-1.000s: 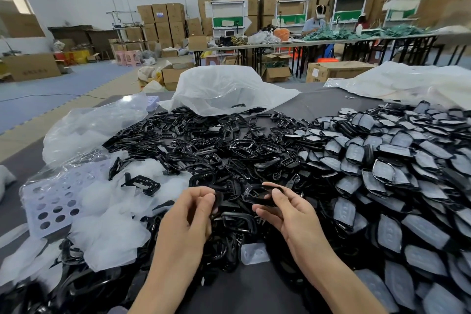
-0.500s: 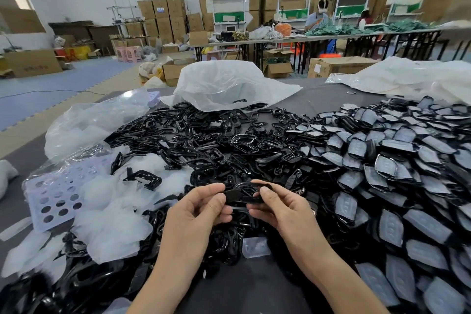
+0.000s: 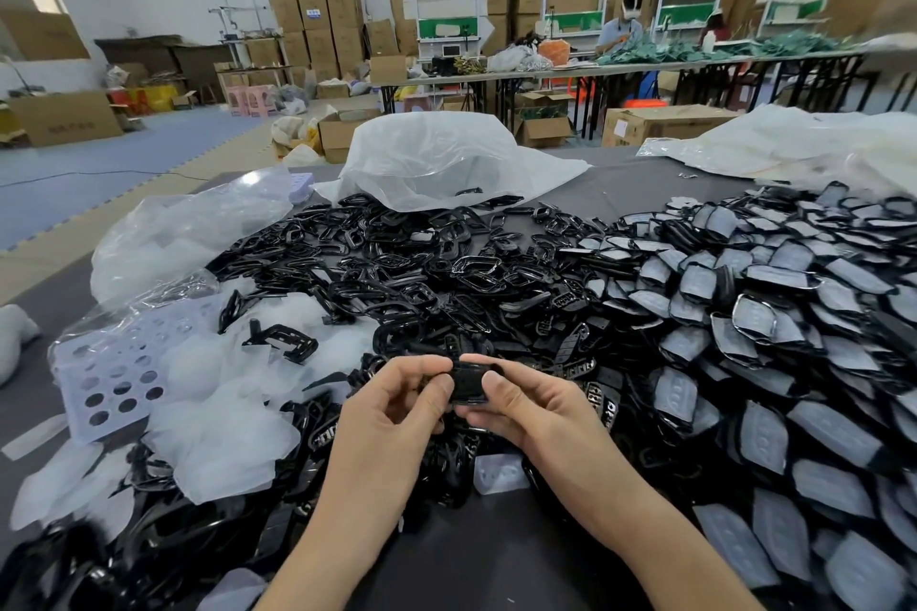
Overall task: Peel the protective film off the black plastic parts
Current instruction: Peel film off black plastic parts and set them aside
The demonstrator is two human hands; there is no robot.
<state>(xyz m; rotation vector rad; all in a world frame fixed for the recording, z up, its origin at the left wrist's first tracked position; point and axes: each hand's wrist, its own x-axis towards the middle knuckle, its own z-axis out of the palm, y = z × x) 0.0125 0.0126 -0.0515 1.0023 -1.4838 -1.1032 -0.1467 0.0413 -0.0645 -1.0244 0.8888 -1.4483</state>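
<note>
Roughly midway: my left hand [image 3: 392, 412] and right hand [image 3: 538, 412] pinch one black part [image 3: 469, 385]; a large film-covered pile [image 3: 774, 362] awaits.

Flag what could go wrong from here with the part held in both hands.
1. The left hand and right hand only pinch the small black part by fingertips; it may slip into the peeled pile and be hard to find.
2. The peeled pile runs into the filmed pile on the right, so parts might mix.
3. A loose film lies among parts and could get buried.
</note>
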